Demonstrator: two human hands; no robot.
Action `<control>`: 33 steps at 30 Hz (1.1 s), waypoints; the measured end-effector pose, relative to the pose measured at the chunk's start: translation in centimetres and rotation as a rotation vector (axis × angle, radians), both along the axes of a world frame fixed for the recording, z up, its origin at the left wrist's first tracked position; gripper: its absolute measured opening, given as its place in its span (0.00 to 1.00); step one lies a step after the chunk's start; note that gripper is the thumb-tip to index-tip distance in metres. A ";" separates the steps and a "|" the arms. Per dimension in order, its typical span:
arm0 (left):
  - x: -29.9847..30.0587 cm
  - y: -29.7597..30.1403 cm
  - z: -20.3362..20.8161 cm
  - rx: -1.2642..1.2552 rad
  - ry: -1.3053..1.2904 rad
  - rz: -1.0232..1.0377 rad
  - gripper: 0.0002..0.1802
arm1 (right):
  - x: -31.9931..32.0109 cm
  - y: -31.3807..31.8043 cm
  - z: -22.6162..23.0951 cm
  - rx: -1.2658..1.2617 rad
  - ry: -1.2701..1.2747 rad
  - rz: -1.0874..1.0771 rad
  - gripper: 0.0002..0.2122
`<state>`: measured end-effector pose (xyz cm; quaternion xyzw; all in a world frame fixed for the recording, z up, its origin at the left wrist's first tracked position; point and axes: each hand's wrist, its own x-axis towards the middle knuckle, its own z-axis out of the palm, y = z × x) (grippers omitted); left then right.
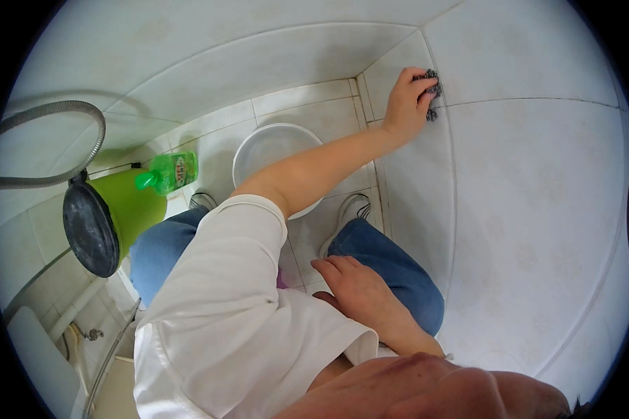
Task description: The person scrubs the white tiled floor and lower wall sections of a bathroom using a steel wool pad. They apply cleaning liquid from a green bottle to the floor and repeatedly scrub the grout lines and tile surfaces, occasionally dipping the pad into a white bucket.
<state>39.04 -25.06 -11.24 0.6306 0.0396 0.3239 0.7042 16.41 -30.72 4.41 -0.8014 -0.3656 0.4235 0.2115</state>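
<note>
My left arm, in a white sleeve, stretches across to the tiled wall (524, 181) on the right. My left hand (407, 112) grips a dark, shiny steel wool scourer (435, 85), pressed to the wall beside the far corner. Part of the scourer is covered by the fingers. Lower down, my right hand (356, 286) lies by my right knee, bare, with its fingers stretched out and holding nothing visible. Under my left forearm stands a round white basin (248, 148) on the floor; the arm hides part of it.
A green soap bottle (173, 173) stands at left beside a lime-green bin (138, 209) with a black lid (91, 229). A grey metal hose (100, 133) curves above them. A metal tap (93, 335) shows at lower left. Something purple (281, 279) peeks out behind my sleeve.
</note>
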 end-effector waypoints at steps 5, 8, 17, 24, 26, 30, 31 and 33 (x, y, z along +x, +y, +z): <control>6.8 3.9 0.7 0.076 0.015 0.247 0.11 | 0.0 0.3 0.2 -0.035 -0.018 0.014 0.23; 6.8 3.9 0.6 0.164 0.007 0.259 0.11 | 0.0 0.5 0.6 -0.044 -0.012 0.009 0.23; -3.5 -2.5 0.0 -0.015 -0.042 -0.038 0.12 | -0.3 0.3 -0.2 -0.037 -0.005 0.036 0.22; 5.2 3.6 0.6 0.112 -0.007 0.188 0.13 | -0.6 0.1 -0.3 0.060 -0.126 0.009 0.20; 3.3 2.0 0.6 0.129 0.022 0.193 0.13 | -0.3 0.2 0.0 0.012 -0.093 0.012 0.21; -4.2 -3.0 0.5 0.030 0.010 -0.013 0.12 | -0.3 0.0 0.0 -0.022 -0.046 -0.007 0.21; -5.0 -3.6 0.4 -0.001 -0.016 -0.039 0.11 | -0.3 0.1 0.0 -0.032 -0.036 -0.009 0.21; -5.1 -3.6 0.6 -0.034 -0.033 -0.036 0.11 | -0.3 0.1 0.3 -0.052 -0.016 0.000 0.21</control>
